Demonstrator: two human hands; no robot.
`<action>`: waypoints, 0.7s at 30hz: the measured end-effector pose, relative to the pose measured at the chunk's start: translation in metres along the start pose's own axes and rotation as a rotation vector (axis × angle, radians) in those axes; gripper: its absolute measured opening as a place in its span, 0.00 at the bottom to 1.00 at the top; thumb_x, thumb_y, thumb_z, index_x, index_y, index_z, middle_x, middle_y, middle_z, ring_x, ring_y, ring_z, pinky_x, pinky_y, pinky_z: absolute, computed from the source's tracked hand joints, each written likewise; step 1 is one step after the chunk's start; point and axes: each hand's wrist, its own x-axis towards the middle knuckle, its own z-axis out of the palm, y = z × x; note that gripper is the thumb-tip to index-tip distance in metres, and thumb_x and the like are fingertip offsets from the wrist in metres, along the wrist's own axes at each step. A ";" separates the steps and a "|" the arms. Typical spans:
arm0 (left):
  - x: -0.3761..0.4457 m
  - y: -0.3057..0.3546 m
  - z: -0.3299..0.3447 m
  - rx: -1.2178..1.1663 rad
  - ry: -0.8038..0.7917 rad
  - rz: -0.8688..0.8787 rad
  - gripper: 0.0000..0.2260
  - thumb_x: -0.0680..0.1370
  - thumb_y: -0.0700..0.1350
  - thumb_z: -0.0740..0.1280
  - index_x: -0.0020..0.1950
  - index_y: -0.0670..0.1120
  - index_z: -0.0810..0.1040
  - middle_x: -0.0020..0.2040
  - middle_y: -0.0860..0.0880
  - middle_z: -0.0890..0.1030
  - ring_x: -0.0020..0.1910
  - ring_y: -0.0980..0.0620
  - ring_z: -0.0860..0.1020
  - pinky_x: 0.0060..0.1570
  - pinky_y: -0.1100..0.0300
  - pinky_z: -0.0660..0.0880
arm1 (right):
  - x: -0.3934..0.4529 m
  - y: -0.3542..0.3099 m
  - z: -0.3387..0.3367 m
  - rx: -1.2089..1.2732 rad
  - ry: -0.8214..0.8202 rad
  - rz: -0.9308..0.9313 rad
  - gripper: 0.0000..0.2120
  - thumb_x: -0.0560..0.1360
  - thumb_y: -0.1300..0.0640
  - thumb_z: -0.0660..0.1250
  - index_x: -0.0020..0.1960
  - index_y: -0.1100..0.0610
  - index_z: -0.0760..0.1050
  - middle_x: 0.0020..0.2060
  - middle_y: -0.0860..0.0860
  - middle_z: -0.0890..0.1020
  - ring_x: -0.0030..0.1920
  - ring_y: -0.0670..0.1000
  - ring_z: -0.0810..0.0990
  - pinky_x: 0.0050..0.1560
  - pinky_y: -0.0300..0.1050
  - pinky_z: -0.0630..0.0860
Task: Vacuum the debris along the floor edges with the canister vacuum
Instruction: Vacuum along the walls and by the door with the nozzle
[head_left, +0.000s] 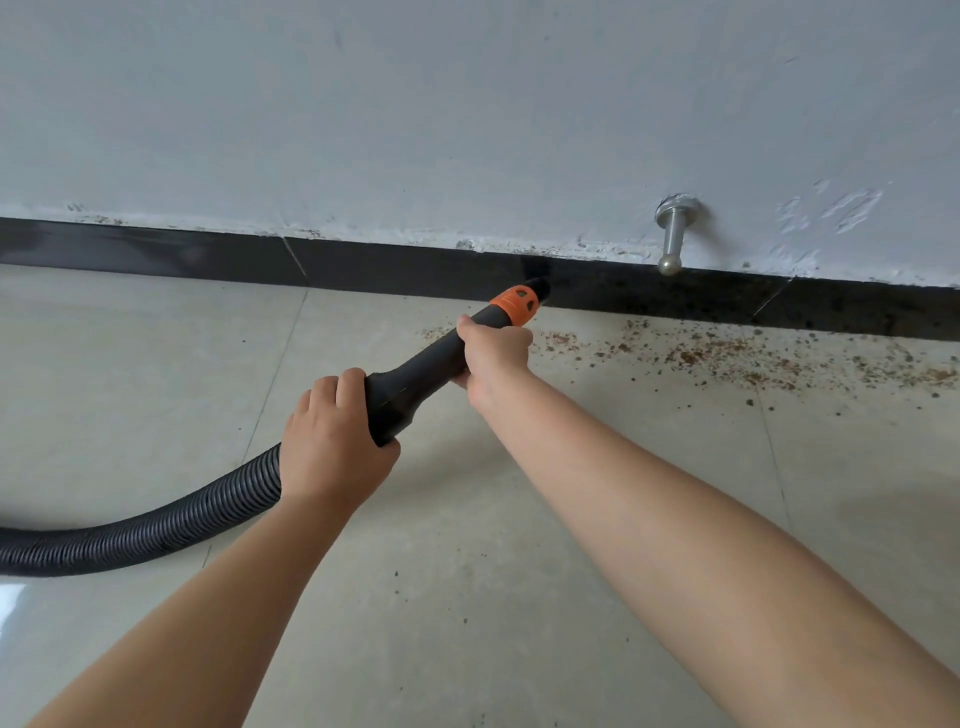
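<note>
Black nozzle (415, 374): a hard plastic tube with an orange collar (515, 301) near its tip, slanting up to the right; the tip meets the dark baseboard (363, 270) where the floor ends.
Hose (156, 525): grey and ribbed, curving off to the left edge of the floor (571, 597).
My left hand (332, 441): its grip is wrapped round the thick rear end of the nozzle, where the hose joins.
My right hand (493, 358): its grip is closed round the slimmer neck, just behind the orange collar.
Debris (727, 358): brown crumbs scattered on the pale tiles along the baseboard, to the right of the nozzle tip.
Wall (467, 104): white, scuffed, with a metal door stop (672, 239) sticking out above the baseboard.
</note>
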 end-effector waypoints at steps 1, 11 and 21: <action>-0.002 -0.007 -0.003 -0.001 0.014 -0.023 0.19 0.61 0.35 0.74 0.50 0.34 0.74 0.42 0.37 0.76 0.40 0.36 0.74 0.36 0.53 0.66 | -0.002 0.003 0.008 -0.018 -0.016 0.005 0.27 0.76 0.61 0.66 0.70 0.60 0.57 0.65 0.58 0.70 0.62 0.59 0.72 0.56 0.55 0.77; -0.025 -0.079 -0.027 0.045 0.021 -0.334 0.21 0.67 0.37 0.72 0.57 0.35 0.71 0.50 0.36 0.75 0.50 0.36 0.72 0.44 0.48 0.67 | -0.016 0.051 0.093 -0.161 -0.278 0.079 0.26 0.77 0.63 0.63 0.71 0.60 0.56 0.66 0.58 0.69 0.64 0.59 0.71 0.59 0.55 0.75; -0.008 -0.090 -0.025 0.068 -0.005 -0.268 0.20 0.67 0.37 0.70 0.56 0.36 0.71 0.50 0.37 0.74 0.49 0.38 0.71 0.43 0.52 0.64 | 0.002 0.056 0.107 -0.107 -0.227 0.071 0.25 0.76 0.63 0.65 0.70 0.61 0.60 0.65 0.59 0.70 0.63 0.60 0.72 0.54 0.55 0.77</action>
